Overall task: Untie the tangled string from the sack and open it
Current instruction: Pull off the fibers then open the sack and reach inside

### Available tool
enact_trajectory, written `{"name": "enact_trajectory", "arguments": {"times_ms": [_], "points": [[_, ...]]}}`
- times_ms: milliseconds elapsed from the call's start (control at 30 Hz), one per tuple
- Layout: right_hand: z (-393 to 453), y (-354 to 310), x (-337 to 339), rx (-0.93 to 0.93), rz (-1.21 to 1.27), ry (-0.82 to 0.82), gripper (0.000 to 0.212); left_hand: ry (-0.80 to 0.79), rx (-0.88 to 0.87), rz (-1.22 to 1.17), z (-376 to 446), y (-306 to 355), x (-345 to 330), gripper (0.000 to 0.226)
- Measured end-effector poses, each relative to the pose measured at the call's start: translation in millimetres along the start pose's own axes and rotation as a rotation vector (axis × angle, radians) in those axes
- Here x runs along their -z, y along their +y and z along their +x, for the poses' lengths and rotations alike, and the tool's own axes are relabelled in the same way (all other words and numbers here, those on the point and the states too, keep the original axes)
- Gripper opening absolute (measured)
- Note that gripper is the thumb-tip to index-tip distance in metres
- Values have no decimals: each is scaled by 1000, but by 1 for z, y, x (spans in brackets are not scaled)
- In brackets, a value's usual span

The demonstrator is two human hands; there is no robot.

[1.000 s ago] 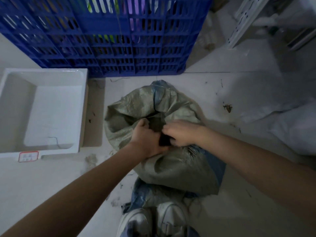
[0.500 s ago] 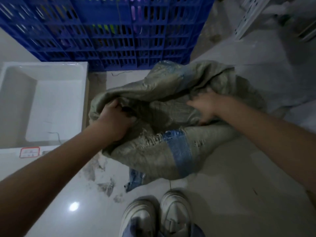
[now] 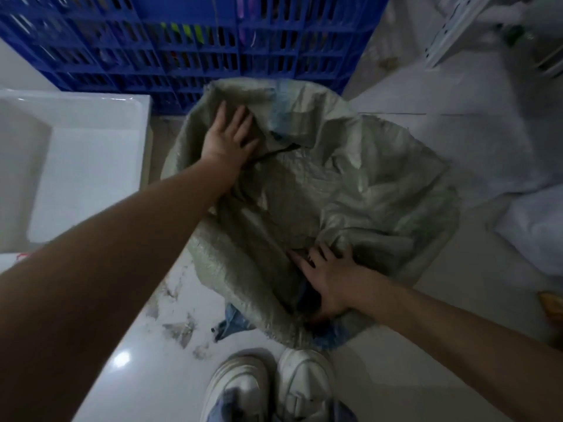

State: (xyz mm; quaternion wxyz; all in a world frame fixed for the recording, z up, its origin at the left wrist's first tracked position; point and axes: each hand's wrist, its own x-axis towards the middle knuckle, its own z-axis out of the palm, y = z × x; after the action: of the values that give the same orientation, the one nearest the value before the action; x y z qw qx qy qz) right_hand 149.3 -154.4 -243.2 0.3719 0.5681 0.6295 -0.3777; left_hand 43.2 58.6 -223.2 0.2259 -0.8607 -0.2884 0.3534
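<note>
A grey-green woven sack [image 3: 350,190] lies on the floor with its mouth spread wide. A faded blue stripe runs down its far wall. My left hand [image 3: 227,138] lies flat on the sack's far left rim, fingers apart. A thin dark string [image 3: 275,151] runs out from under that palm, across the fabric to the right. My right hand [image 3: 327,277] is at the near rim, fingers over the fabric and thumb tucked under the edge, gripping it. What is inside the sack is hidden by folds.
A blue slatted crate [image 3: 213,41] stands just behind the sack. A white plastic tray [image 3: 91,166] sits at the left. My white shoes [image 3: 268,388] are at the bottom. A white bag [image 3: 533,226] lies at the right, a white metal frame [image 3: 451,28] farther back.
Both hands were together at the bunched neck, then pulled the rim apart. Now the mouth is wide, my left hand is at the far rim and my right at the near rim.
</note>
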Motion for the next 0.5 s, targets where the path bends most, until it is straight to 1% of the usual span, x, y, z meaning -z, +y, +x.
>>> {"name": "enact_trajectory", "arguments": {"times_ms": [67, 133, 167, 200, 267, 300, 333, 367, 433, 500], "points": [[-5, 1, -10, 1, 47, 20, 122, -28, -8, 44, -3, -16, -2, 93], [-9, 3, -8, 8, 122, 85, 111, -34, -46, 57, -6, -17, 0, 96], [-11, 4, -3, 20, 168, 162, 100, -8, -62, 21, -9, -11, 3, 97], [-12, 6, 5, 32, 189, 286, 87, 36, -81, -40, -14, 0, 7, 96], [-11, 11, 27, 47, 104, 592, 61, 101, -146, -228, -28, 32, 19, 74], [-9, 15, 38, 53, 33, 681, 55, 82, -178, -335, -38, 50, 23, 65], [-7, 21, 49, 46, -27, 697, 54, 36, -200, -430, -46, 67, 24, 67], [-4, 28, 58, 16, -60, 661, 58, -28, -213, -485, -55, 80, 23, 78], [3, 49, 72, -67, -78, 565, 74, -113, -224, -476, -65, 93, 11, 100], [10, 75, 79, -138, -72, 513, 93, -128, -218, -450, -66, 92, -8, 111]]}}
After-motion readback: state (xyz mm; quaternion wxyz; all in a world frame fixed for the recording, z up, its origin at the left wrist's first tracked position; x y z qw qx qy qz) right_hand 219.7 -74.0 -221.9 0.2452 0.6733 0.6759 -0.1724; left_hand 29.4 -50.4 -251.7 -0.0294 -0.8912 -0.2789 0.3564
